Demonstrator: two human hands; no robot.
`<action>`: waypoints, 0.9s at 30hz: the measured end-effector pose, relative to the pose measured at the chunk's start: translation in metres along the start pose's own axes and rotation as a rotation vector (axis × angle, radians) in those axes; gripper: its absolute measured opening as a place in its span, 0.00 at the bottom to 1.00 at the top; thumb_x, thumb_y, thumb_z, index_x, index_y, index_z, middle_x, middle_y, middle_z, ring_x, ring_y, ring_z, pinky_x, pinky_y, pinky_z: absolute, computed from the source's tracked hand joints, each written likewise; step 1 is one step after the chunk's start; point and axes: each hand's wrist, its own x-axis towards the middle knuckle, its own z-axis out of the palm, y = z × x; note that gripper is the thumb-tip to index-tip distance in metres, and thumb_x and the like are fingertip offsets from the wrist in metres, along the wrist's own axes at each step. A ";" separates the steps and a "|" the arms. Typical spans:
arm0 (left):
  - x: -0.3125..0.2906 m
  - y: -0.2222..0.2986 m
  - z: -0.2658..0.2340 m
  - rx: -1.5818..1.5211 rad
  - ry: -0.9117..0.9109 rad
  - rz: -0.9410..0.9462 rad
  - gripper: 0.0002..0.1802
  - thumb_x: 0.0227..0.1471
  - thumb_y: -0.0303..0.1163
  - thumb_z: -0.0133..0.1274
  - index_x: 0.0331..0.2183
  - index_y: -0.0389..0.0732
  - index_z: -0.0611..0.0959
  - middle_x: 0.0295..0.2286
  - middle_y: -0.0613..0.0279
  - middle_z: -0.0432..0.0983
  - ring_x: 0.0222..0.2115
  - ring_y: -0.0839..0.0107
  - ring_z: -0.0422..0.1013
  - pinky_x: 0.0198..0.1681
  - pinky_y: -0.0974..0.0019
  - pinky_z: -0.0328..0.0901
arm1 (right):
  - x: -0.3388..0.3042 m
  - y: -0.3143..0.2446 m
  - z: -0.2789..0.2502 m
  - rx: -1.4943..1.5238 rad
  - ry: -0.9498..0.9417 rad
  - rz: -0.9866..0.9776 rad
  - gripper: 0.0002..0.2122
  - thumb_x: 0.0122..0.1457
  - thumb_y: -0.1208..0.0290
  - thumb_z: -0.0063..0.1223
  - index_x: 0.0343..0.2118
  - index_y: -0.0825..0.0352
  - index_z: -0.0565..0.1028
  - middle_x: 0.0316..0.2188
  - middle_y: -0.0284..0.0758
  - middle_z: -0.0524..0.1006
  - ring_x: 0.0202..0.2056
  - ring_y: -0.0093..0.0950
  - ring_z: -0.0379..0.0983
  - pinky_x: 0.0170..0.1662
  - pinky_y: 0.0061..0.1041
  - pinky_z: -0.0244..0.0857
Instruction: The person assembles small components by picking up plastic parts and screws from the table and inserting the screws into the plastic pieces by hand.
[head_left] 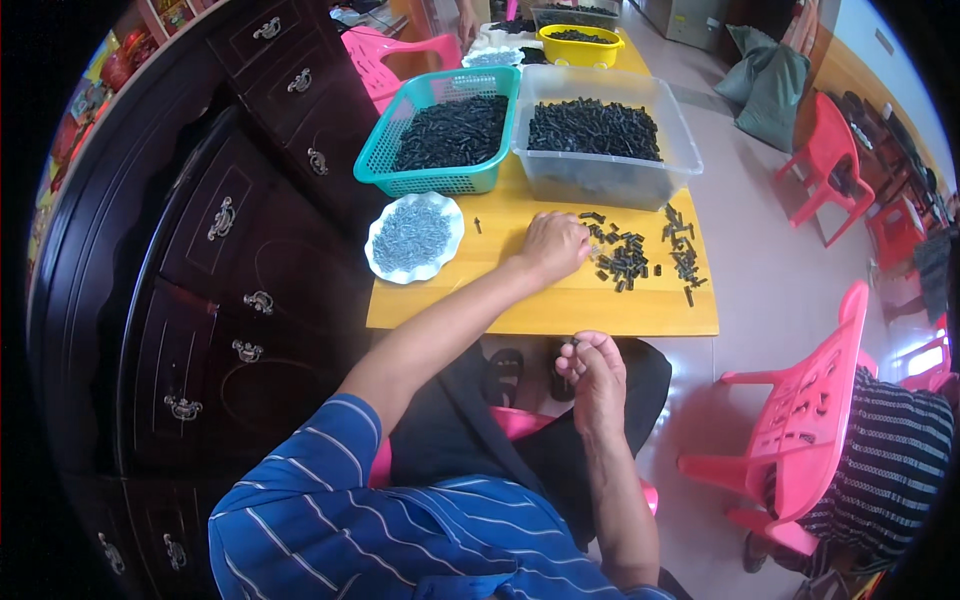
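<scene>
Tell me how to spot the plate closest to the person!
Find the yellow table. On its left side, just in front of the green basket, sits the white plate. Unlike the basket and the clear tub, it has a wavy rim and holds tiny silvery bits, not black pieces.

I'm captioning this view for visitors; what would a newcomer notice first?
Probably the teal basket and clear bin side by side on the yellow table, both heaped with black pieces. Nearer, the left hand is beside loose black pieces, and the right hand is over the lap. At lower right, a bright pink chair stands out.
</scene>
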 end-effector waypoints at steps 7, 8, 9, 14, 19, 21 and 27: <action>0.002 -0.001 0.003 0.090 -0.058 0.013 0.10 0.52 0.36 0.56 0.25 0.40 0.84 0.29 0.57 0.78 0.36 0.55 0.74 0.45 0.52 0.66 | 0.000 -0.001 0.002 -0.016 -0.009 0.019 0.05 0.63 0.72 0.50 0.40 0.63 0.72 0.31 0.33 0.77 0.30 0.22 0.74 0.39 0.22 0.70; 0.002 0.000 0.002 0.092 -0.054 0.010 0.10 0.52 0.36 0.56 0.25 0.40 0.84 0.29 0.57 0.78 0.36 0.55 0.74 0.45 0.52 0.66 | 0.000 -0.001 0.002 -0.019 -0.014 0.019 0.05 0.63 0.72 0.50 0.40 0.63 0.72 0.31 0.33 0.77 0.30 0.22 0.74 0.39 0.22 0.70; 0.002 0.002 0.002 0.092 -0.053 0.017 0.10 0.52 0.35 0.55 0.25 0.40 0.84 0.29 0.56 0.78 0.36 0.55 0.74 0.45 0.52 0.66 | 0.000 0.000 0.002 -0.012 -0.004 0.016 0.05 0.63 0.72 0.50 0.41 0.63 0.71 0.31 0.33 0.77 0.30 0.22 0.74 0.39 0.22 0.70; 0.002 0.008 -0.004 0.108 -0.093 -0.017 0.09 0.52 0.34 0.54 0.26 0.40 0.83 0.30 0.55 0.78 0.37 0.54 0.74 0.45 0.52 0.66 | -0.001 -0.002 0.002 -0.027 0.003 0.008 0.05 0.63 0.72 0.50 0.41 0.64 0.72 0.31 0.34 0.76 0.30 0.22 0.74 0.39 0.22 0.71; 0.003 0.007 0.000 0.079 -0.030 0.019 0.09 0.51 0.35 0.54 0.27 0.40 0.84 0.30 0.54 0.78 0.38 0.55 0.74 0.45 0.52 0.66 | -0.002 -0.001 0.001 -0.017 -0.023 0.022 0.05 0.63 0.73 0.50 0.40 0.64 0.72 0.31 0.34 0.77 0.29 0.22 0.74 0.39 0.22 0.71; 0.004 0.008 0.002 0.081 -0.041 0.017 0.09 0.51 0.35 0.54 0.27 0.40 0.84 0.30 0.54 0.78 0.37 0.55 0.74 0.45 0.52 0.66 | -0.002 -0.003 0.001 -0.025 -0.013 0.030 0.05 0.63 0.73 0.50 0.40 0.64 0.72 0.31 0.33 0.77 0.29 0.22 0.74 0.39 0.22 0.71; 0.008 0.008 0.008 0.052 -0.042 0.042 0.08 0.51 0.34 0.54 0.27 0.40 0.83 0.29 0.54 0.77 0.35 0.55 0.74 0.43 0.52 0.66 | -0.002 -0.005 0.001 -0.028 0.002 0.035 0.05 0.62 0.72 0.50 0.41 0.64 0.72 0.31 0.33 0.77 0.30 0.22 0.75 0.39 0.22 0.71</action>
